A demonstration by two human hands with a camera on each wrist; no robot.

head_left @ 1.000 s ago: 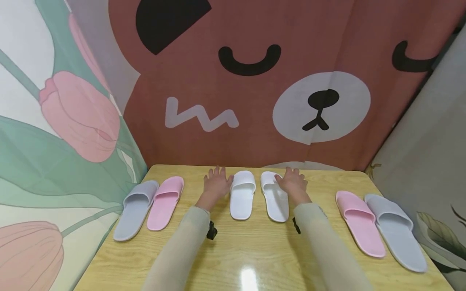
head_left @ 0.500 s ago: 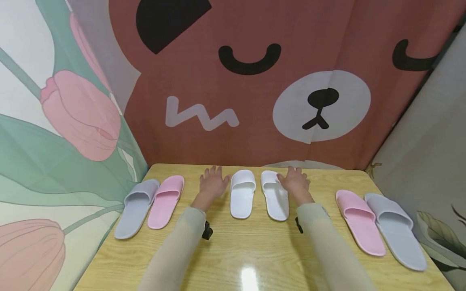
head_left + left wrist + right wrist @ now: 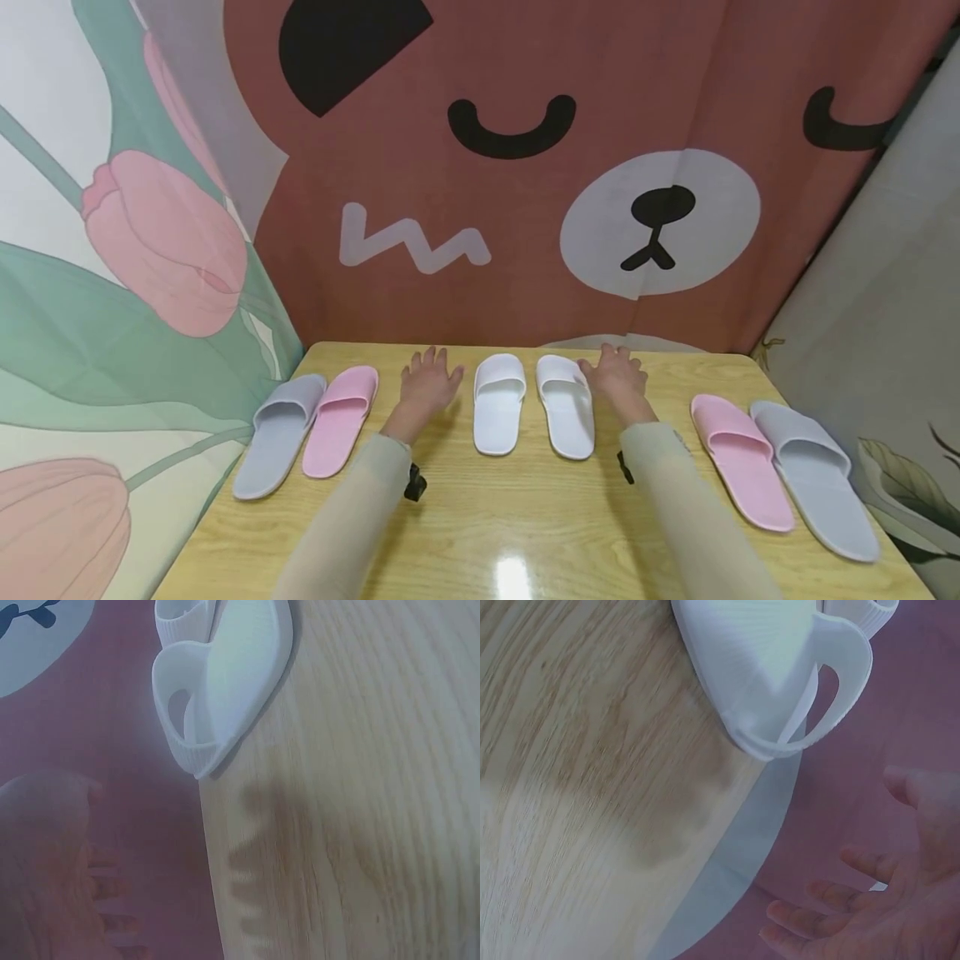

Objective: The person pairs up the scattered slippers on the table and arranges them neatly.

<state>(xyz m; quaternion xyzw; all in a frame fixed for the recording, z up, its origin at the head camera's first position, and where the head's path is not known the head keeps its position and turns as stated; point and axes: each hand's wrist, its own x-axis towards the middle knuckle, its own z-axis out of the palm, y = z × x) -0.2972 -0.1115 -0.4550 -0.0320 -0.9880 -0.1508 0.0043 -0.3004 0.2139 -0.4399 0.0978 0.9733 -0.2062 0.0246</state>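
Two white slippers lie side by side at the back middle of the table, toes toward the bear curtain: a left one (image 3: pixel 498 417) and a right one (image 3: pixel 567 417). My left hand (image 3: pixel 429 385), fingers spread, is held above the table to the left of the pair, apart from it. To the right of the pair, my right hand (image 3: pixel 618 382) hovers with loose fingers, its thumb close by the right white slipper's strap. Each wrist view shows a bare palm and the nearer white slipper (image 3: pixel 247 667), with the hand's shadow on the wood beside it.
On the left of the wooden table (image 3: pixel 465 533) lie a grey slipper (image 3: pixel 273 450) and a pink slipper (image 3: pixel 337 433). Another pink slipper (image 3: pixel 750 475) and grey slipper (image 3: pixel 828 496) lie on the right. A brown bear curtain (image 3: pixel 420 300) hangs along the back edge.
My left hand has moved left, away from the left white slipper. My right hand has moved right, off the right white slipper's strap. The slippers have stayed in place.
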